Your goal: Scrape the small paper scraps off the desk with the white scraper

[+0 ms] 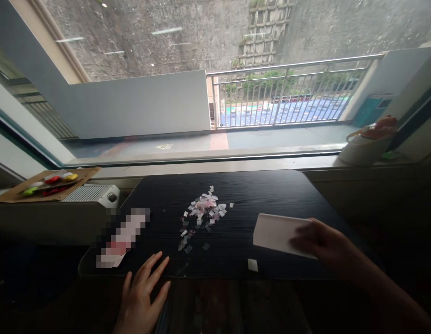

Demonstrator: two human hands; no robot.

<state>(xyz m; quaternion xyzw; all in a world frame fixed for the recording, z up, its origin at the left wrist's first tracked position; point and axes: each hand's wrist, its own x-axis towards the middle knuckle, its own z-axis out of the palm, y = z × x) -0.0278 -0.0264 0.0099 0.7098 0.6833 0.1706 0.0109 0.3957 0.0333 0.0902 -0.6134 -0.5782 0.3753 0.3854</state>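
My right hand (311,236) is closed on a pale rectangular card (276,231) over the right side of the black table (271,190). Whether it is one sheet or a thin packet, I cannot tell. My left hand (144,292) is open, fingers spread, at the table's near left edge and holds nothing. Between the hands, farther back, lies a loose heap of small square pieces (205,206), white, pinkish and some clear. A single whitish square (252,265) lies by the front edge, below the card. Left of the heap is a long pale strip (127,234), blurred out by pixelation.
A window sill (236,164) runs behind the table. On the left, a cardboard sheet (85,176) with colourful items sits above a white radiator (93,192). At the right end of the sill stands a white pot-like container (364,148). Beyond the glass is a metal railing (285,97).
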